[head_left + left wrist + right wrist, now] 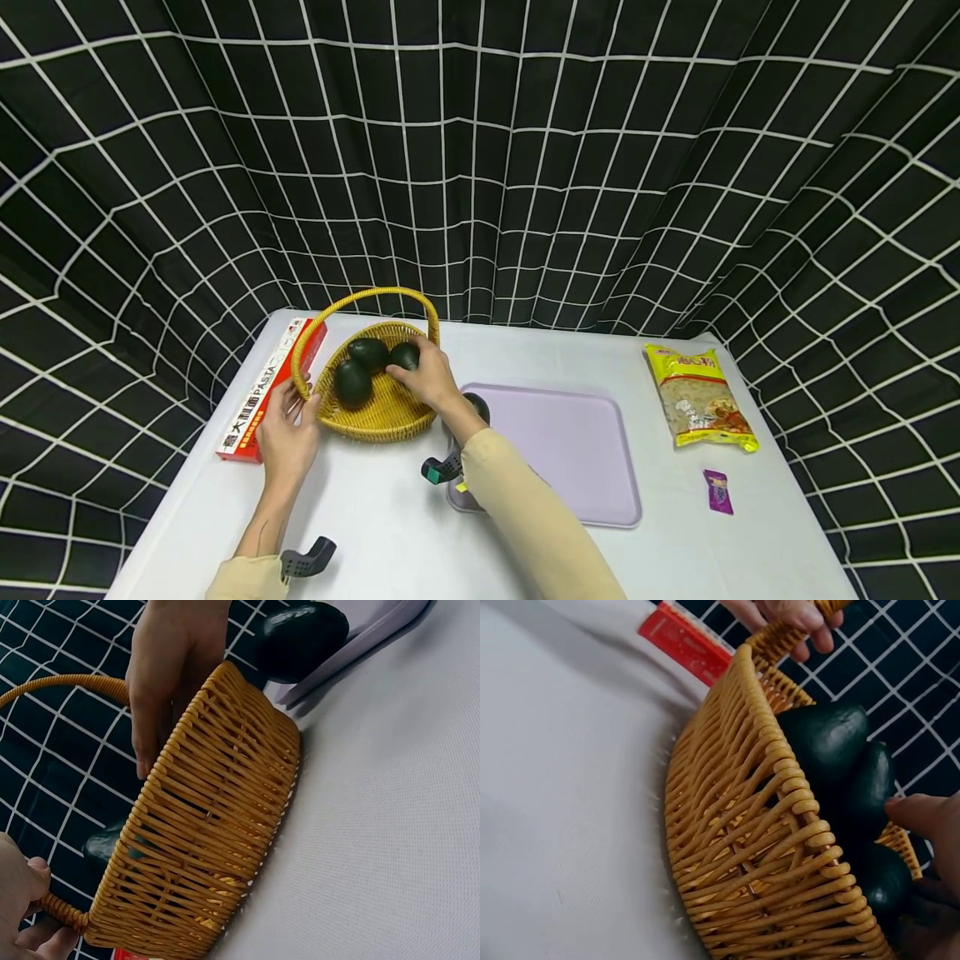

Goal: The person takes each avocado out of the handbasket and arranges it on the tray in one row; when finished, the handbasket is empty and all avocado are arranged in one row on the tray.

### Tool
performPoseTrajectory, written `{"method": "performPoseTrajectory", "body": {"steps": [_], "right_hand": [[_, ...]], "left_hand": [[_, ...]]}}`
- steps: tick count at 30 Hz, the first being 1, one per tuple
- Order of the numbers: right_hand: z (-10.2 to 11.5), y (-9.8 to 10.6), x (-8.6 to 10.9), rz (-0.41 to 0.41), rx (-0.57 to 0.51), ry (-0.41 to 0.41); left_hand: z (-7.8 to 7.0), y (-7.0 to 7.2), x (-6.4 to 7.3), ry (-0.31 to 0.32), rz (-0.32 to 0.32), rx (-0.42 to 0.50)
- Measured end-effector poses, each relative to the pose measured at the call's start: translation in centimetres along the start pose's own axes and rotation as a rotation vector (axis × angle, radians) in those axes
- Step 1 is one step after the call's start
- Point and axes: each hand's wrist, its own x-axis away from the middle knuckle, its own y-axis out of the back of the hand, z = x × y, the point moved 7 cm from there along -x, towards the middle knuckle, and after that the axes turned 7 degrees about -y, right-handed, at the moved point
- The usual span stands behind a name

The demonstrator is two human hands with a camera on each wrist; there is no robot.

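A yellow wicker basket (384, 423) with a tall arched handle stands at the left of the table, three dark green avocados inside. My left hand (288, 435) grips the handle's left base, fingers and thumb round it, as the left wrist view also shows. Reaching over the basket's right side, my right hand (432, 377) holds the rightmost avocado (405, 356) between thumb and fingers. Beside it lie the other two, an upper avocado (368, 354) and a lower avocado (352, 384). One more avocado (301, 642) rests on the lilac tray (577, 450), partly hidden by my right wrist in the head view.
A red and white pasta box (258, 400) lies just left of the basket. At the right are a yellow food packet (701, 396) and a small purple packet (717, 492). My right sleeve covers part of the tray. Black gridded curtain (480, 167) surrounds the table.
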Motion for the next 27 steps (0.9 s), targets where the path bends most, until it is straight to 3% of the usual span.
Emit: {"method": "performPoseTrajectory", "body": {"steps": [10, 27], "right_hand": [[0.1, -1.0, -0.4, -0.01, 0.131, -0.017], [-0.2, -1.8, -0.4, -0.015, 0.234, -0.035]], "left_hand": [[-0.1, 0.1, 0.1, -0.031, -0.016, 0.016], [-0.3, 0.2, 0.1, -0.031, -0.013, -0.018]]}}
